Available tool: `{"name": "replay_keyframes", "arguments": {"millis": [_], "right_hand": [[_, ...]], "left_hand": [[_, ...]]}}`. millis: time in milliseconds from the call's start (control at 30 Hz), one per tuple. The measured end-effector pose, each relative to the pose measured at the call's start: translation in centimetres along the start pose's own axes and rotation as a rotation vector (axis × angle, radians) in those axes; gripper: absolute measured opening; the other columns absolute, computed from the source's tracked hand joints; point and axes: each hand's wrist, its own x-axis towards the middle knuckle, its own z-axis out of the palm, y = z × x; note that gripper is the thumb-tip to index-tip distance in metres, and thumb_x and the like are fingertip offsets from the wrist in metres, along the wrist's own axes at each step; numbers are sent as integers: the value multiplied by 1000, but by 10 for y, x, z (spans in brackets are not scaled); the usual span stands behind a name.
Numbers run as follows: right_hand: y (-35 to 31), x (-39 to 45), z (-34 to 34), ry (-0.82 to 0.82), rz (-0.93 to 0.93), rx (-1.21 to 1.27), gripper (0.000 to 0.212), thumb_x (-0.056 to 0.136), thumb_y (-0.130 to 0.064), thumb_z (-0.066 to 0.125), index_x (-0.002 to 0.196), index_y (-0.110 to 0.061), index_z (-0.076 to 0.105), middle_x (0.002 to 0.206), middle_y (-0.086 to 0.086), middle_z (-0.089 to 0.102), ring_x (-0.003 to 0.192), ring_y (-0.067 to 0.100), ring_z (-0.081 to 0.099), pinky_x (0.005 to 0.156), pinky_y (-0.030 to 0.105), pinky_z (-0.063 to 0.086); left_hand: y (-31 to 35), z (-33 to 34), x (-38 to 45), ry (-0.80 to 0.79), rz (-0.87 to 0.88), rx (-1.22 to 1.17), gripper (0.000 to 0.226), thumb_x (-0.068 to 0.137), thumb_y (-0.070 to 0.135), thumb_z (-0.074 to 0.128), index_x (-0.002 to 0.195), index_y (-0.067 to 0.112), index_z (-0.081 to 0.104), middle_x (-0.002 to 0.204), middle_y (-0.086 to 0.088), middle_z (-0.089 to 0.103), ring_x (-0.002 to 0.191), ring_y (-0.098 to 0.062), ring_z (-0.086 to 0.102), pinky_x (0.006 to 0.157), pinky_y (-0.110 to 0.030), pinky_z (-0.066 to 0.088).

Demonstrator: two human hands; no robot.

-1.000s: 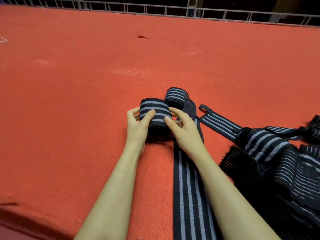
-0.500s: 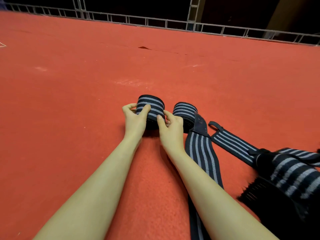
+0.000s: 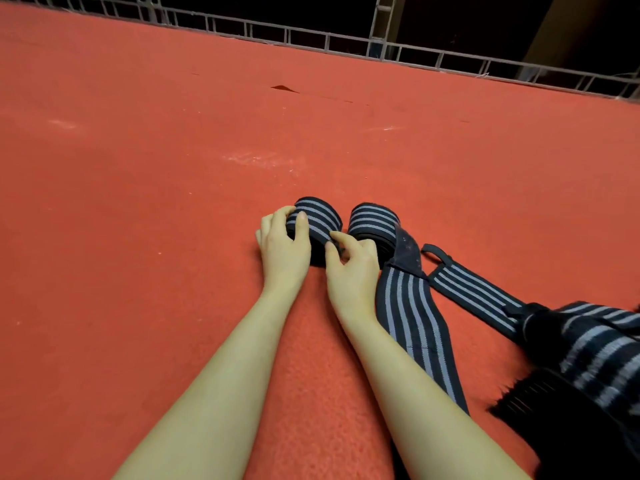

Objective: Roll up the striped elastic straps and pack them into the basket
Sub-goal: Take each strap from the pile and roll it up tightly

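A rolled black strap with grey stripes (image 3: 320, 221) lies on the red carpet in the middle of the head view. My left hand (image 3: 282, 249) grips its left end, thumb across the top. My right hand (image 3: 349, 263) pinches its near right edge with curled fingers. A second rolled strap (image 3: 372, 223) sits just to the right, touching the first. An unrolled strap (image 3: 415, 327) runs from that second roll toward me. Another flat strap (image 3: 474, 294) slants off to the right. No basket is in view.
A heap of several more striped straps (image 3: 588, 348) lies at the right edge, with a dark fringed piece (image 3: 540, 403) below it. Red carpet (image 3: 173, 202) stretches far to the left and ahead. A metal railing (image 3: 311, 36) borders the far edge.
Both hands carried the rolled strap to the left and set it down beside the second roll. The view has tilted up, showing more of the railing.
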Motion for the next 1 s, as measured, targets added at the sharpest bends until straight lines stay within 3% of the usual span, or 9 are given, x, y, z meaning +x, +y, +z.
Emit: {"name": "replay_keyframes", "arguments": {"millis": [100, 200, 233, 300, 367, 567, 733, 833, 1000], "right_hand": [[-6, -5, -6, 9, 7, 115, 20, 93, -13, 57, 108, -15, 68, 96, 2, 53, 84, 5, 50, 76, 6, 34], [-9, -14, -14, 15, 62, 185, 19, 90, -7, 55, 102, -15, 67, 95, 3, 57, 80, 0, 50, 83, 17, 39], [-10, -18, -17, 18, 91, 203, 20, 90, -5, 53, 101, -15, 66, 97, 3, 59, 80, -1, 50, 81, 14, 38], [-14, -28, -27, 24, 136, 229, 21, 89, -3, 52, 100, -13, 67, 101, 4, 63, 82, -2, 52, 73, 3, 35], [-21, -38, -42, 29, 156, 264, 21, 90, -3, 51, 98, -14, 67, 101, 2, 65, 86, 1, 55, 71, 2, 36], [-46, -70, -104, 46, 141, 342, 22, 90, -5, 50, 92, -23, 63, 81, -6, 62, 74, 13, 54, 71, 30, 44], [-58, -100, -171, 68, 36, 285, 19, 92, -3, 47, 93, -16, 62, 73, -6, 59, 58, 4, 48, 60, 21, 41], [-59, -110, -208, 102, -28, 191, 17, 92, -4, 50, 92, -14, 64, 84, -3, 65, 78, 11, 58, 73, 21, 44], [-46, -118, -264, 126, -174, -169, 13, 87, -13, 61, 100, -13, 65, 100, 3, 62, 98, 26, 56, 89, 38, 42]], "left_hand": [[4, -5, -7, -30, 22, 56, 39, 96, 29, 49, 130, 12, 52, 134, -7, 47, 123, -24, 37, 105, -27, 24], [16, -16, -20, -30, 34, 69, 39, 95, 26, 50, 131, 10, 50, 137, -7, 45, 126, -25, 34, 107, -29, 23], [21, -21, -25, -30, 41, 72, 37, 95, 23, 51, 129, 9, 52, 135, -7, 47, 125, -25, 35, 106, -28, 23], [33, -31, -34, -52, 50, 70, 31, 94, 19, 52, 123, 8, 56, 129, -8, 51, 122, -25, 39, 101, -23, 24], [47, -41, -42, -93, 43, 48, 24, 94, 17, 52, 114, 8, 61, 120, -9, 57, 115, -26, 47, 96, -22, 27], [109, -68, -90, -194, 46, -59, 14, 92, 9, 52, 93, 10, 65, 92, -5, 67, 88, -19, 59, 78, -23, 39], [151, -72, -135, -329, 66, -135, 20, 92, 10, 50, 83, 23, 62, 80, 4, 66, 86, -25, 65, 85, -43, 52], [175, -66, -159, -425, 115, -165, 21, 92, 8, 49, 83, 23, 62, 83, 3, 67, 89, -22, 65, 86, -43, 52], [193, -50, -196, -586, 165, -94, 20, 90, 3, 49, 94, 17, 64, 90, 4, 65, 87, -14, 61, 83, -30, 49]]}}
